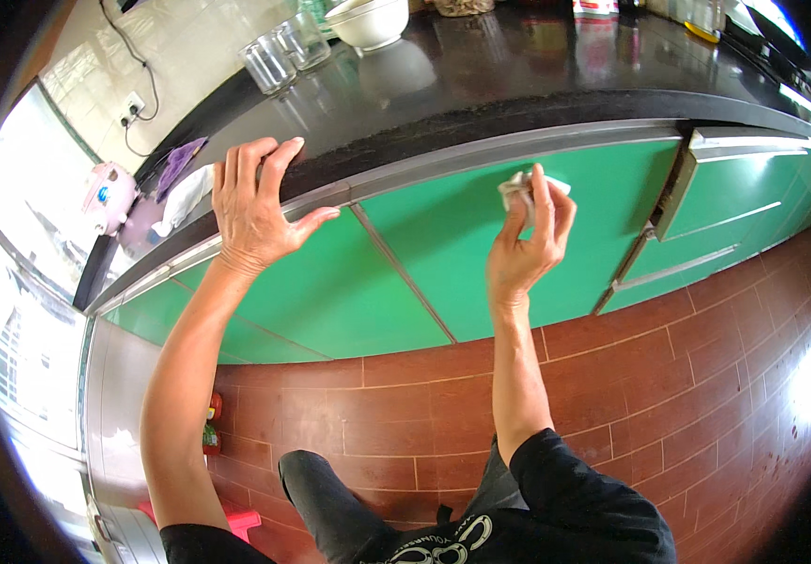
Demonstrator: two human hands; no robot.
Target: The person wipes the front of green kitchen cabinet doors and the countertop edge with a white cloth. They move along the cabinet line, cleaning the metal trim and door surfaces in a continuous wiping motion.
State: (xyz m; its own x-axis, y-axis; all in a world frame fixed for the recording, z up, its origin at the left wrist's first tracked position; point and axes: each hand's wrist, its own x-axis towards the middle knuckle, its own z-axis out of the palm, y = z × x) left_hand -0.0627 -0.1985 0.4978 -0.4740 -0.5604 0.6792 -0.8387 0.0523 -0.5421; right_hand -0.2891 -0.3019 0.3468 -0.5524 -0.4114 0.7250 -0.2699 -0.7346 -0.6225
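My left hand [254, 197] rests with spread fingers on the edge of the black stone countertop [391, 141], and holds nothing. A crumpled whitish cloth or tissue [518, 189] is pinched between the thumb and fingers of my right hand [534, 233]. That hand is at the upper part of a green cabinet door [441, 240], just below the counter's metal trim. Whether the cloth touches the door I cannot tell for certain.
Glass jars [269, 65] and a white bowl [370, 25] stand on the counter. At its left end are a purple cloth [178, 166], a white cloth [185, 197] and a pink appliance [109, 197]. A cabinet drawer front [723, 183] sticks out at right. A pink stool [242, 522] is at lower left.
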